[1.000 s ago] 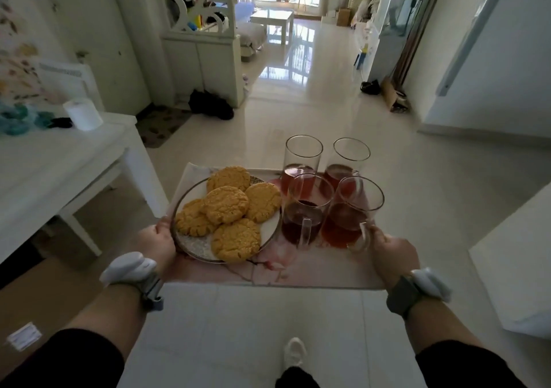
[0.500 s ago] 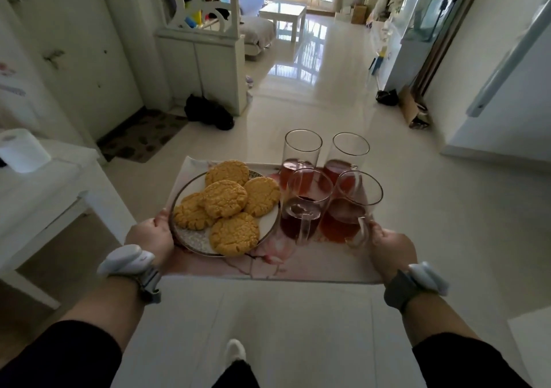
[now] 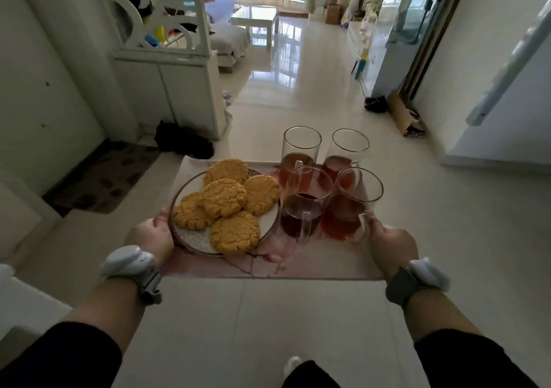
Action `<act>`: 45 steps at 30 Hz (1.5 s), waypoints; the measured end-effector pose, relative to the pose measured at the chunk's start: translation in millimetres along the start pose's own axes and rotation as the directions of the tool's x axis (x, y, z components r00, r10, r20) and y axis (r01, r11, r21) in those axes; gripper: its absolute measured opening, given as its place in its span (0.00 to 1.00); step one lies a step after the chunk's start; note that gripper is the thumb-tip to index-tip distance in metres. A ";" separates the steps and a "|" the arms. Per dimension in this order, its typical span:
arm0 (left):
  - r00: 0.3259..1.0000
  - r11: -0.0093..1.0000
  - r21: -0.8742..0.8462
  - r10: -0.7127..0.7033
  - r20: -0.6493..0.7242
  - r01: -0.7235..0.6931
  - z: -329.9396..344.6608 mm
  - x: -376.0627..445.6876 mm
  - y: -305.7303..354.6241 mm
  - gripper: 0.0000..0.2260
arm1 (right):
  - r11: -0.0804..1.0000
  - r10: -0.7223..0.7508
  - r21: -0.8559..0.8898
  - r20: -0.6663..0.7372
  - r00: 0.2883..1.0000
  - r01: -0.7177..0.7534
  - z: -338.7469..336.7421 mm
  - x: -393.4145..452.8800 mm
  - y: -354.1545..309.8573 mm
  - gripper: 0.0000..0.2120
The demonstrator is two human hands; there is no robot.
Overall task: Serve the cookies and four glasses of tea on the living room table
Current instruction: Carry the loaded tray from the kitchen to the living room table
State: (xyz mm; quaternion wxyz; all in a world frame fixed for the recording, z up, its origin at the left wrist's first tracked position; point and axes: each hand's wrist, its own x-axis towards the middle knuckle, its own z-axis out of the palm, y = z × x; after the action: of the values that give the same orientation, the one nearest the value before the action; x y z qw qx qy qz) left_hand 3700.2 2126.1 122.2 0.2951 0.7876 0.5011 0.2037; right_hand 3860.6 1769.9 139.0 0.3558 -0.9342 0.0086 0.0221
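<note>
I carry a pale pink tray (image 3: 322, 265) in front of me at waist height. My left hand (image 3: 150, 235) grips its left edge and my right hand (image 3: 392, 246) grips its right edge. On the left of the tray sits a plate (image 3: 190, 238) with several golden cookies (image 3: 223, 198). On the right stand several glasses of reddish tea (image 3: 302, 208), two tall ones behind two with handles. The white living room table (image 3: 255, 18) stands far ahead near the window.
A white cabinet with a carved screen (image 3: 167, 89) juts out on the left, with dark shoes (image 3: 182, 141) and a doormat (image 3: 101, 176) at its foot. A fish tank on a stand (image 3: 399, 38) and leaning cardboard (image 3: 402, 116) line the right wall. Glossy tiled floor runs ahead.
I have walked forward with the tray. The white side table on the left has slid out of view and the cabinet and living room are closer. Both hands keep their grip.
</note>
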 end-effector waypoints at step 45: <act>0.998 0.997 0.050 -0.052 0.026 0.051 492.0 835.4 518.5 0.25 | 0.994 -0.083 -0.077 0.002 0.997 0.083 289.7 1016.8 -388.1 0.28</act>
State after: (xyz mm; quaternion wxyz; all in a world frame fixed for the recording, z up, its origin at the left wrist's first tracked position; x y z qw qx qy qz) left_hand 4696.9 2589.9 124.7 0.2877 0.7842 0.5220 0.1728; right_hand 4878.4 2252.1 132.6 0.3200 -0.9469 -0.0310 0.0072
